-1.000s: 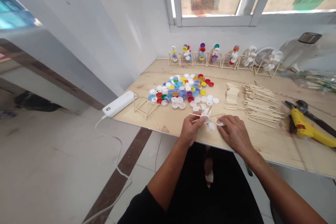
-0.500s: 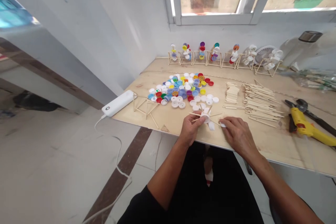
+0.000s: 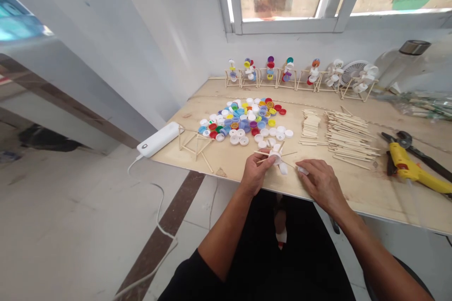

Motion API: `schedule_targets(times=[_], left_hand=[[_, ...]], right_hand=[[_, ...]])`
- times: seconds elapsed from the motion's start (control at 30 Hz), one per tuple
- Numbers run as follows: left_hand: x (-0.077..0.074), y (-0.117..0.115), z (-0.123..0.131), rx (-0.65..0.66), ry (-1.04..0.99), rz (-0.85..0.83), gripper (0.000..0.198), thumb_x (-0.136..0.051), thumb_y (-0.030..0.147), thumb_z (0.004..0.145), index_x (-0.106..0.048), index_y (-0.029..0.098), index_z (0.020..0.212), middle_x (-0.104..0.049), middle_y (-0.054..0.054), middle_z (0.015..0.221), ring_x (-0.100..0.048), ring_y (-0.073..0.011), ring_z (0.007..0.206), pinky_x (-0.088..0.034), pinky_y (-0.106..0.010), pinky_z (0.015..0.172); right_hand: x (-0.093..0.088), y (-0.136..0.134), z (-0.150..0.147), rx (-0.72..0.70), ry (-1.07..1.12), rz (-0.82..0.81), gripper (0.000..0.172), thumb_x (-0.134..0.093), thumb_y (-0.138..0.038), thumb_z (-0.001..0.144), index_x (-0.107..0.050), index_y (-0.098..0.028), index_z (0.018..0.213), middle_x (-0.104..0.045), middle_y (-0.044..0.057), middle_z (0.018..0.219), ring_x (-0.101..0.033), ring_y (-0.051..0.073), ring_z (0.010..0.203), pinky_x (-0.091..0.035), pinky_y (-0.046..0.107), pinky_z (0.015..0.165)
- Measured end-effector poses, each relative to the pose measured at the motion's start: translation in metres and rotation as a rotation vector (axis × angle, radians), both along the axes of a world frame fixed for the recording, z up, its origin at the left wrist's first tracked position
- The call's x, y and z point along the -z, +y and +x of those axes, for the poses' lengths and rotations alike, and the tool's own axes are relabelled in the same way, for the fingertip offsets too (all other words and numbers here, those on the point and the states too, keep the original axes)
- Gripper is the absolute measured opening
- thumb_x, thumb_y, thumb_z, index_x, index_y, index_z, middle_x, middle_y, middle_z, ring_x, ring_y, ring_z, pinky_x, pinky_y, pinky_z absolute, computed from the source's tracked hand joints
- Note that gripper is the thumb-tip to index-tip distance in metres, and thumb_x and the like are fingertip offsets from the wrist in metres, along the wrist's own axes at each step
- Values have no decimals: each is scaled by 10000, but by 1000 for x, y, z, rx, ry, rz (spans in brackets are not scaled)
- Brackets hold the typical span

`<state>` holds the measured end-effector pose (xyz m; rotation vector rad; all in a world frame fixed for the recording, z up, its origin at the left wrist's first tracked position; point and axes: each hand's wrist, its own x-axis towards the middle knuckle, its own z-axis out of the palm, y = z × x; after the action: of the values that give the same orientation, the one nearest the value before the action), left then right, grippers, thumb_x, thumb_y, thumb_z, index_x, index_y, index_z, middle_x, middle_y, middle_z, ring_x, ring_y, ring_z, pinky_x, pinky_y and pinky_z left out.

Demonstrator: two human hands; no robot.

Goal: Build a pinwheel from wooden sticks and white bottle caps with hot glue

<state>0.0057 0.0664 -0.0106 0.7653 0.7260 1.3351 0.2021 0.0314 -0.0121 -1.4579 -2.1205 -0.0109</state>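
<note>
The white hub (image 3: 274, 156), with thin sticks radiating from it, is held above the front part of the table (image 3: 233, 160). It is gripped at its left side between the thumb and fingers of the left hand (image 3: 254, 173). A small white cap (image 3: 302, 170) is pinched in the fingertips of the right hand (image 3: 319, 178), close to the end of one stick. Whether stick and cap are in contact cannot be determined.

The following faults are judged possible. If the hub is allowed to turn in the left grip, the stick may be pushed out of line with the cap. If excessive sideways force is applied, the stick may be snapped or its joint at the hub loosened. The white blade (image 3: 283, 168) below the hub may be knocked if the assembly is lowered or tilted. If the cap is released before it is secured, it may be dropped over the nearby table edge.

The loose caps (image 3: 243, 122) just beyond the hub may be scattered by the projecting sticks. The glue gun (image 3: 406, 164) is placed well to the right, near the pliers (image 3: 416, 150); if its nozzle is hot, a burn may be caused by careless reaching.
</note>
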Motion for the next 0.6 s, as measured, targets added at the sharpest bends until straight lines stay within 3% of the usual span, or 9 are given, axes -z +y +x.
schedule_targets(times=[0.6], left_hand=[[-2,-1,0,-14,29,-9,349,-822,375,570,-695,159,813,-672,-9,797,-614,-130,741,-454,-254,762]], right_hand=[[-1,-5,-2,60,-45,34,253,-509,-306,865,-635,-186,1048,-658,87,978,-561,245,920,-422,385,784]])
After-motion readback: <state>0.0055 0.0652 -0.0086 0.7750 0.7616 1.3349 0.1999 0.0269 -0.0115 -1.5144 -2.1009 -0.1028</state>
